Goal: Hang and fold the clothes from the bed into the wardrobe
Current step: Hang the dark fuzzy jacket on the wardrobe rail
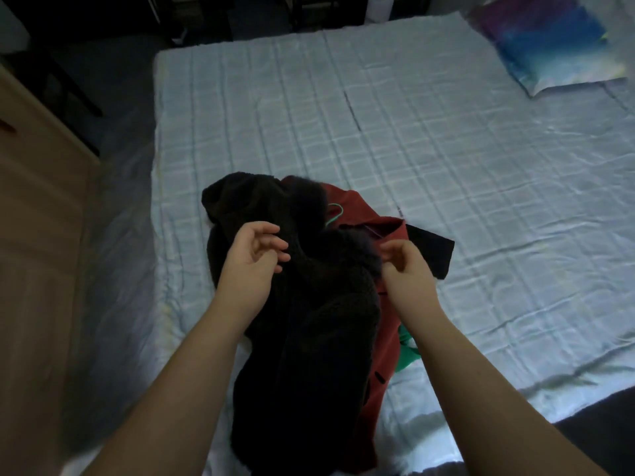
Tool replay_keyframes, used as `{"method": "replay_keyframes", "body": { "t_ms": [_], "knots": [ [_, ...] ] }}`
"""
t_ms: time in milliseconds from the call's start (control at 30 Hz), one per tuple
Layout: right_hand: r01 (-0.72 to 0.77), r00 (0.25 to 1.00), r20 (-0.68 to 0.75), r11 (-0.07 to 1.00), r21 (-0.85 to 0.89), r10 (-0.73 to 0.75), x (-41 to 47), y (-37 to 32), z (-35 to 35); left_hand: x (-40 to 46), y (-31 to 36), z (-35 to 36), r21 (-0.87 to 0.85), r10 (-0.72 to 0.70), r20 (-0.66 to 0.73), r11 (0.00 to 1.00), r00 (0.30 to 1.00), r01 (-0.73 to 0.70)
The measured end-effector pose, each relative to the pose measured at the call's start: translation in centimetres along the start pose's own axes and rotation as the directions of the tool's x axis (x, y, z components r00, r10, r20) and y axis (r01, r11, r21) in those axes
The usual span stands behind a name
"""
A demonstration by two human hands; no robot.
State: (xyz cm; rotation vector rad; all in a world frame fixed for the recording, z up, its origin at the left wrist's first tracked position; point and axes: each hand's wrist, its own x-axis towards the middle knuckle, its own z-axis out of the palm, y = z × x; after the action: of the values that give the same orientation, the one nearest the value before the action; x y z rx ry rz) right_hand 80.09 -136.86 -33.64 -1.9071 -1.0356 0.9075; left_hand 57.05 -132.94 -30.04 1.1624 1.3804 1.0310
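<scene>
Both grips hover over the pile of clothes with nothing held: our left hand [252,261] has its fingers loosely curled and spread just above the dark knit, and our right hand [407,269] has its fingers bent inward at the knit's right edge; we cannot tell whether the fingertips touch the cloth.

We see the bed [446,149] filling most of the view, covered by a pale checked sheet that runs from 6 o'clock up to 12 o'clock. At 9 o'clock stands a light wooden wardrobe panel [37,218], apart from the bed, with a strip of dim floor between.

The black knit sweater [302,338] is the biggest garment, bunched in a heap from the centre down to 6 o'clock at the near edge of the bed. Under it and to its right, at about 5 o'clock, lies a rust-red garment [381,369]. A flat black piece of cloth [431,252] sticks out past the red garment at about 3 o'clock from the pile.

At 1 o'clock, well apart from the pile, lies a pillow [549,42] in blue and purple.

A bit of green cloth [407,352] shows beside the red garment, under our right forearm. The green hook of a hanger [336,211] peeks out at the pile's top, between the sweater and the red garment.
</scene>
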Motion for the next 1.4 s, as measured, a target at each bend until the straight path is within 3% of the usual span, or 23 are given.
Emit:
{"method": "replay_keyframes", "body": {
  "t_ms": [200,333,400,633,967,1167,1400],
  "knots": [
    [-0.051,0.977,0.181,0.946,-0.320,0.114,9.6,4.9,4.1,4.2,-2.7,3.1,0.065,-0.108,-0.063,0.992,0.992,0.112],
    [-0.109,0.899,0.296,0.821,-0.561,0.321,13.6,8.3,7.5,6.8,-4.4,5.3,0.122,-0.160,-0.078,0.978,0.984,0.168],
    [-0.079,0.873,0.338,0.787,-0.612,0.350,14.3,9.5,9.1,7.8,-5.2,6.0,0.134,-0.182,-0.083,0.972,0.980,0.192],
    [-0.048,0.863,0.376,0.796,-0.604,0.338,16.0,12.1,11.1,9.5,-7.3,7.6,0.165,-0.258,-0.100,0.948,0.961,0.272],
    [-0.154,0.861,0.330,0.816,-0.557,0.387,15.4,14.9,13.8,9.2,-8.4,7.6,0.184,-0.286,-0.115,0.935,0.951,0.303],
    [-0.047,0.931,0.275,0.826,-0.562,0.240,14.8,14.8,16.4,8.6,-8.7,7.2,0.171,-0.270,-0.114,0.943,0.956,0.286],
    [-0.021,0.947,0.280,0.899,-0.437,0.158,14.3,11.8,16.3,7.8,-8.7,5.4,0.190,-0.238,-0.132,0.947,0.962,0.260]
  ]
}}
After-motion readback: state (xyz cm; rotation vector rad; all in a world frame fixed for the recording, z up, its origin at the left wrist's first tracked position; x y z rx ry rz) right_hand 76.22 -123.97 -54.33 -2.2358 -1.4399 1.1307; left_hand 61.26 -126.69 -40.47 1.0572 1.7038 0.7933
